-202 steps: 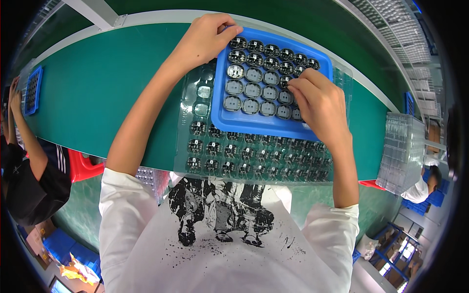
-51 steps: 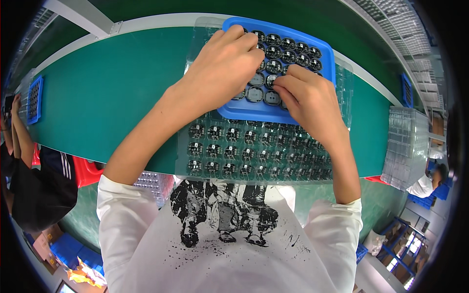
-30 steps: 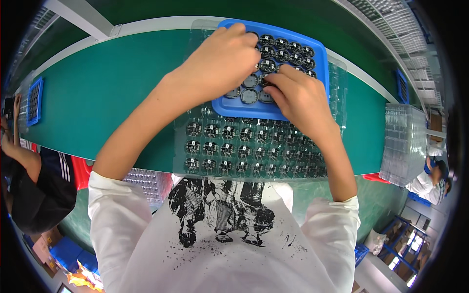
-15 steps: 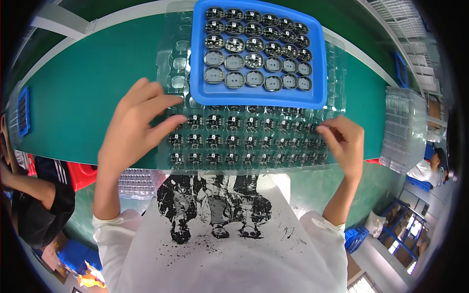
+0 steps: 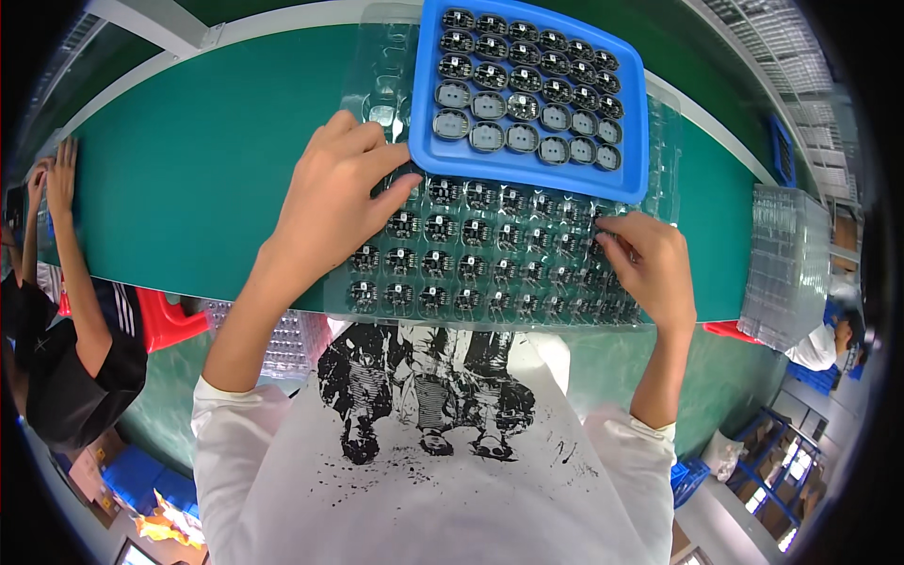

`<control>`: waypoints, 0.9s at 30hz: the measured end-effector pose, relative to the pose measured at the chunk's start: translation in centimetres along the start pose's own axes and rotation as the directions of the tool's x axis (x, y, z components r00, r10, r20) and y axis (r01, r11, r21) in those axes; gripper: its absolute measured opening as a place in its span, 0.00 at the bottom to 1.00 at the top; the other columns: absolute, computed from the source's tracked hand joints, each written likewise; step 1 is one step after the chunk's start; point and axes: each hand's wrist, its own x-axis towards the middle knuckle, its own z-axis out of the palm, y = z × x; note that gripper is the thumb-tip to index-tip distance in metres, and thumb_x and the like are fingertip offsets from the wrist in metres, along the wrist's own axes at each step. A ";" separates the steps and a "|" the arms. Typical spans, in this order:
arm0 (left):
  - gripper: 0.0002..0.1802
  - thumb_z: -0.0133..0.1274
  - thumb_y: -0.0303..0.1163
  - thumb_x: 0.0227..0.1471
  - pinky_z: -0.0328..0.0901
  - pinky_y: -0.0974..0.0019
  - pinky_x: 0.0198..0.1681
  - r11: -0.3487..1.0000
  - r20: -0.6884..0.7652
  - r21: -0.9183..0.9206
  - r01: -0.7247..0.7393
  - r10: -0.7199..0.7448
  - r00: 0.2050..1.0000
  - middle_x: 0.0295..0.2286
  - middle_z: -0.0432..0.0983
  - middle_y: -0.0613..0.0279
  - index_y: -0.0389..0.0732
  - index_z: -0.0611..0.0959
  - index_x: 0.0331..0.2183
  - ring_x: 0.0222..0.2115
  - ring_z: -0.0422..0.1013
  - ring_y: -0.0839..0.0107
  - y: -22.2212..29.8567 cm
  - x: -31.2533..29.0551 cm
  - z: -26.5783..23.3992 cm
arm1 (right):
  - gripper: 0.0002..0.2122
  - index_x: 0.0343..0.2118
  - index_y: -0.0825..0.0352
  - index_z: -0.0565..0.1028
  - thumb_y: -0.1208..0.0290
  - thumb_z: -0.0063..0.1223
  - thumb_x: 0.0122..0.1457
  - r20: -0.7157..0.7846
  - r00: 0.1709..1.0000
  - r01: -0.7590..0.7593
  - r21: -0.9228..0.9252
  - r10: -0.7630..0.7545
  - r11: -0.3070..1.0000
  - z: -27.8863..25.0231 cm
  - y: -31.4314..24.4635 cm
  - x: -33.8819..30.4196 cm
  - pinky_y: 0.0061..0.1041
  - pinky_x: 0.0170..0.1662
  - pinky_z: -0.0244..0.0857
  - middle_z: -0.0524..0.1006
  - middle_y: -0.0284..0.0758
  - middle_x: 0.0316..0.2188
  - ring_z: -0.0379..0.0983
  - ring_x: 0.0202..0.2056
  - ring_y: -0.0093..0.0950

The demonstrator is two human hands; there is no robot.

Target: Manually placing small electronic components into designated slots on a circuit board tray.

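A clear blister tray [image 5: 490, 254] filled with small dark round circuit modules is laid along the near edge of the green worktop [image 5: 188, 169], directly in front of the person. A blue tray [image 5: 532, 89] holding more of the round modules is set on the far part of the clear tray, toward the far edge of the worktop.

The left hand [image 5: 330, 202] is laid flat with fingers spread over the left columns of the clear tray, its fingertips reaching the near left corner of the blue tray; nothing is pinched in it. The right hand [image 5: 650, 268] is curled at the right end of the clear tray, and its fingertips are pressed onto one module [image 5: 603, 235] in the upper right rows; whether that piece is gripped or only touched cannot be told.

The step in hand is judged to be the seating or checking of modules in the clear tray's pockets. For the next move, the tray would need to be kept steady under the left hand while a single module is handled precisely by the right fingertips.

A stack of empty clear trays [image 5: 786, 264] is stood at the right end of the worktop.
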 end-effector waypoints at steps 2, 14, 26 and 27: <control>0.06 0.65 0.28 0.44 0.63 0.58 0.35 0.999 -0.004 0.046 -0.005 0.005 1.000 0.24 0.71 0.62 0.38 0.85 0.27 0.32 0.66 0.61 -0.1 0.3 0.3 | 0.07 0.33 0.71 0.81 0.81 0.63 0.51 -0.008 1.000 0.017 -0.010 -0.017 1.000 0.2 0.3 0.3 0.27 0.24 0.62 0.74 0.39 0.21 0.68 0.18 0.30; 0.04 0.64 0.23 0.44 0.58 0.61 0.36 0.998 -0.143 -0.066 -0.010 0.000 0.990 0.22 0.70 0.64 0.39 0.84 0.27 0.29 0.66 0.65 -0.6 -0.4 -1.1 | 0.03 0.30 0.72 0.79 0.83 0.60 0.53 -0.168 0.975 0.151 0.041 -0.142 0.988 -3.9 -1.5 3.5 0.22 0.22 0.55 0.70 0.35 0.18 0.65 0.18 0.23; 0.04 0.61 0.23 0.46 0.62 0.61 0.39 0.973 -0.134 -0.008 -0.231 0.228 0.964 0.26 0.71 0.63 0.39 0.82 0.29 0.32 0.67 0.62 0.0 5.4 -0.9 | 0.04 0.31 0.71 0.81 0.81 0.62 0.51 -0.206 0.905 0.381 -0.002 -0.373 0.925 -0.3 -4.1 9.6 0.26 0.23 0.63 0.75 0.36 0.21 0.71 0.19 0.29; 0.03 0.60 0.25 0.46 0.62 0.60 0.40 0.970 -0.142 0.018 -0.244 0.244 0.959 0.27 0.71 0.63 0.40 0.82 0.27 0.33 0.67 0.62 -0.1 5.7 -0.6 | 0.04 0.31 0.70 0.81 0.81 0.62 0.51 -0.196 0.893 0.411 -0.007 -0.405 0.911 0.1 -4.7 10.1 0.27 0.24 0.63 0.75 0.36 0.21 0.71 0.20 0.30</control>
